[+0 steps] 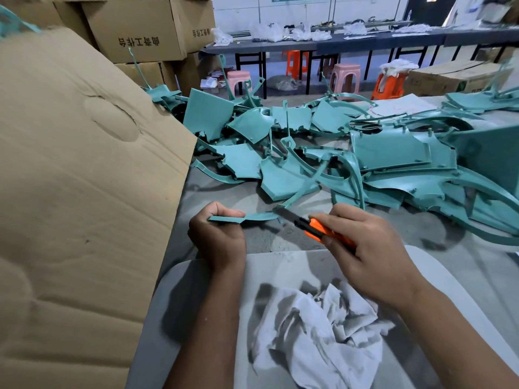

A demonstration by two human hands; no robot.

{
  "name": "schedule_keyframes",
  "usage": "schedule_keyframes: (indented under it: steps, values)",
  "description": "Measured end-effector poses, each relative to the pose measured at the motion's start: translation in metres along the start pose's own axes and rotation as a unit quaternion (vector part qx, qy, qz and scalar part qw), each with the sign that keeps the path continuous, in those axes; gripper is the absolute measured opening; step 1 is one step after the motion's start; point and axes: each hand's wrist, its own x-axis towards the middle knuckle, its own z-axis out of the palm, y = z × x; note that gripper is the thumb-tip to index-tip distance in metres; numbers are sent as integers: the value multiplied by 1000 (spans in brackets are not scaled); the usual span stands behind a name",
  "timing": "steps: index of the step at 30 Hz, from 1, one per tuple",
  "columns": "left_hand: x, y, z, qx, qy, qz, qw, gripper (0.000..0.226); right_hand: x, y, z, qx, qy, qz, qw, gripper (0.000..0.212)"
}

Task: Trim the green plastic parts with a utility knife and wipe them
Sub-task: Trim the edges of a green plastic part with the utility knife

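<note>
step: trimming, wipe not started
left hand (pixel 217 237): fingers curled tight round one end of a thin green strip (pixel 243 218), holding it roughly level over the bench (pixel 295 237)
right hand (pixel 365 248): wrapped round the orange utility knife (pixel 317 227), blade out, tip touching or just off the strip's free end; can't tell which
strip: free end seems joined to a thin runner leading up toward the heap; junction sits under the blade
part pile (pixel 351 153): green plastic parts heaped further back on the bench, well apart from both hands
rag (pixel 323 332): crumpled white cloth, lies near the body below the hands, untouched
box flap (pixel 84 164): cardboard, close on the left
next: my read, cut or shave at the junction, blade angled away from the left fingers, strip held steady; then swap knife for rag
</note>
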Motion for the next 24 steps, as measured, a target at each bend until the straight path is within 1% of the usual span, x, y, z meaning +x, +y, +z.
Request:
schedule_keyframes:
  steps: [1,2,4,5,7,9,10,12,14,16,18,20,22,24]
  values:
    - [-2,-2,0,45,3,35,998,22,0,0,1,7,6,-3,1000,26]
    - [-4,-5,-2,108,2,93,990,20,0,-1,4,1,19,1,1000,26]
    - [-9,-11,-7,241,-17,219,945,27,2,-3,11,-36,49,35,998,26]
    - [-11,-11,-10,279,-35,258,924,28,3,-4,15,-51,60,60,995,27]
    - [-7,-11,-15,329,-96,300,890,28,4,-4,21,-55,72,94,991,28]
    - [-2,-12,-19,368,-189,331,848,26,3,-1,21,-38,78,102,991,26]
    - [1,-12,-21,378,-232,328,834,26,2,1,20,-23,82,100,991,25]
    - [4,-12,-23,377,-276,316,826,21,2,5,15,9,99,89,991,26]
    - [2,-13,-21,348,-286,336,827,10,2,7,9,29,135,62,988,29]
    - [-5,-14,-15,327,-290,355,827,4,2,5,6,48,166,33,984,35]
    - [-11,-17,-10,321,-286,350,832,17,1,-1,8,65,163,10,984,38]
    - [-13,-18,-8,324,-274,350,835,33,2,-6,14,47,139,-13,989,39]
    - [-11,-18,-8,334,-268,348,834,36,3,-6,18,43,122,-11,992,38]
    - [-9,-19,-9,331,-262,344,838,34,5,-3,18,45,128,6,991,39]
